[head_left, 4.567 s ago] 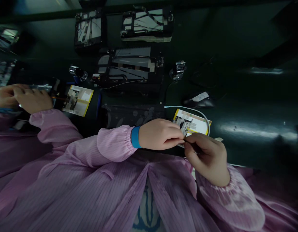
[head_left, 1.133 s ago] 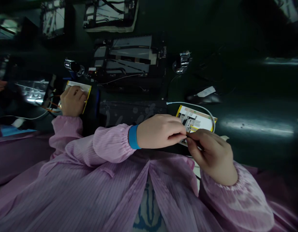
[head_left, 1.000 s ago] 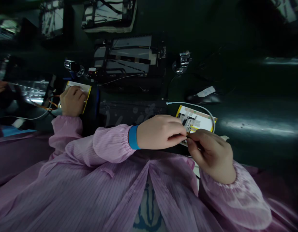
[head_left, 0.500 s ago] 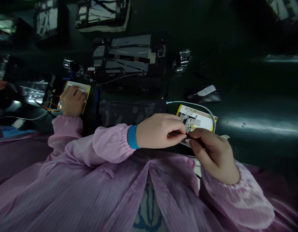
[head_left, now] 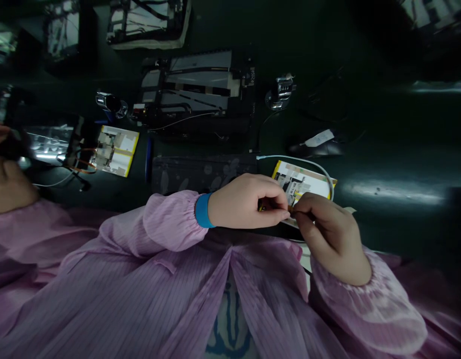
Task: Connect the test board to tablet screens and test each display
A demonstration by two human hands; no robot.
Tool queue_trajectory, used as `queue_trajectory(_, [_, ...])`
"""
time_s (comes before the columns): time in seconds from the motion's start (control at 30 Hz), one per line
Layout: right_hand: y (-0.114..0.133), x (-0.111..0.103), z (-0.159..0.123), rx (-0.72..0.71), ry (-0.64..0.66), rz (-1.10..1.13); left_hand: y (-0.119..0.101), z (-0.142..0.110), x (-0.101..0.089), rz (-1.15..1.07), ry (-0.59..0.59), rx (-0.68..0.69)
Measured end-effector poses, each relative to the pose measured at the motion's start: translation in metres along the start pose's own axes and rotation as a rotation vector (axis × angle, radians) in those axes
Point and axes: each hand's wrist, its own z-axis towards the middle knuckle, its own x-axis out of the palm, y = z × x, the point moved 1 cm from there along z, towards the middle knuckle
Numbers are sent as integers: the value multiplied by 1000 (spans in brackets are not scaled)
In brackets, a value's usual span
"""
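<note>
A white battery pack with yellow edges [head_left: 316,185] lies in front of me, dark and silvery circuit parts on its left side. My left hand [head_left: 249,202], a blue band around its wrist, is closed in a pinch over the pack's near left corner. Facing it, my right hand [head_left: 330,234] also pinches with thumb and forefinger. The fingertips of both almost meet over the pack's near edge. A small dark piece shows between them, mostly hidden by the fingers, and I cannot make out its kind. A thin white cable [head_left: 309,160] curves over the pack's right end.
A dark flat panel [head_left: 204,172] lies left of the pack, behind my left hand. Beyond it sits an opened tablet-like device [head_left: 196,92] between two shiny metal objects. Another yellow-edged pack [head_left: 120,149] lies to the left, near a co-worker's hand [head_left: 9,184]. A tagged black object [head_left: 318,142] stands back right.
The co-worker's hand has moved left, off the other pack, which now shows fully. My hands keep their pinch at the same spot, with only slight finger shifts.
</note>
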Motion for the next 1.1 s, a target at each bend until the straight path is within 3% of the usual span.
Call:
queue_trajectory(0.23, [3,1,0,-3,-3,-17,1,2,-1,29,7,-61])
queue_trajectory(0.47, [3,0,0,-29,-5,-43,4,1,2,111,-37,23])
queue_trajectory(0.63, [3,1,0,-23,-7,-68,5,1,2,133,-32,-5])
queue_trajectory(0.87, [2,1,-1,1,-1,-37,6,1,3,137,-35,101])
queue_trajectory(1.1, [0,2,-3,-8,-10,-62,8,1,3,233,-12,124])
